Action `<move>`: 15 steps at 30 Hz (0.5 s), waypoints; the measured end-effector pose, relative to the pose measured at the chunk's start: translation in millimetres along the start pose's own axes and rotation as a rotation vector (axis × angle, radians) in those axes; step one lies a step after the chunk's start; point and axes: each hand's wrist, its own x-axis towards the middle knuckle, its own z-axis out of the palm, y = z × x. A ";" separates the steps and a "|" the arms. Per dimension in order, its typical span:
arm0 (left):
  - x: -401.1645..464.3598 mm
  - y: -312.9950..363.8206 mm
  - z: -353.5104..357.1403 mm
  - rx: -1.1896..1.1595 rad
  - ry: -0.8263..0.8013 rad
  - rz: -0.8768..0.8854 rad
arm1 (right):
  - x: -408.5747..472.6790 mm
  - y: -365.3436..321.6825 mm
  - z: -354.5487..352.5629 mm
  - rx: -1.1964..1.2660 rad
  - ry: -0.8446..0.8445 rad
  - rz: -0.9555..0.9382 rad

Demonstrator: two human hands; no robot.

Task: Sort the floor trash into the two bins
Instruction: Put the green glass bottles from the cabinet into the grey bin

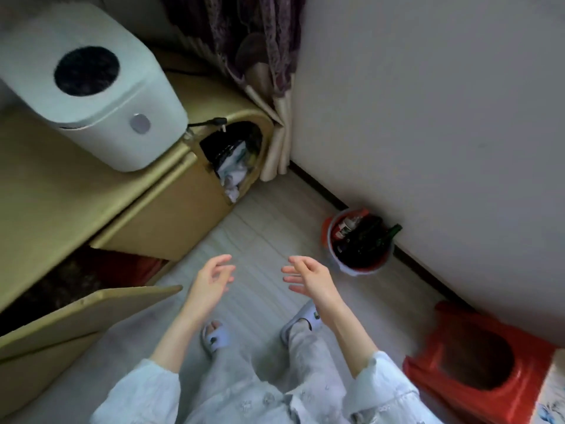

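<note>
My left hand (211,281) and my right hand (308,278) hover over the pale floor, fingers spread, nothing in either. A red bin with a pale rim (379,264) stands by the right wall and holds dark glass bottles (363,237). A second bin lined with a black bag (227,148) is tucked against the tan cabinet near the curtain; crumpled paper and wrappers (234,179) fill it. No loose trash shows on the floor between my hands and the bins.
A tan cabinet (70,185) with a white appliance (88,84) on top runs along the left; its door (91,307) hangs open. A red plastic stool (477,356) stands at lower right. A dark curtain (260,47) drapes into the corner. My slippered feet (214,335) stand below.
</note>
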 end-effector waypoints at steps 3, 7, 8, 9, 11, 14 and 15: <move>-26.2 -24.6 -65.2 -0.113 0.097 -0.023 | -23.1 -7.1 72.5 -0.004 -0.073 -0.027; -48.5 -42.4 -142.7 -0.215 0.190 -0.005 | -40.4 -16.7 157.4 -0.053 -0.160 -0.069; -50.7 -46.6 -162.2 -0.236 0.227 0.003 | -42.3 -18.9 176.1 -0.068 -0.180 -0.075; -54.4 -52.8 -186.5 -0.263 0.279 0.006 | -44.6 -20.8 199.3 -0.097 -0.211 -0.081; -59.4 -61.3 -222.7 -0.324 0.373 0.007 | -47.4 -26.3 231.9 -0.153 -0.265 -0.092; -66.7 -76.0 -268.0 -0.443 0.499 -0.020 | -44.7 -40.7 278.3 -0.257 -0.333 -0.110; -67.8 -78.7 -278.3 -0.477 0.530 -0.033 | -42.2 -47.2 290.5 -0.288 -0.350 -0.118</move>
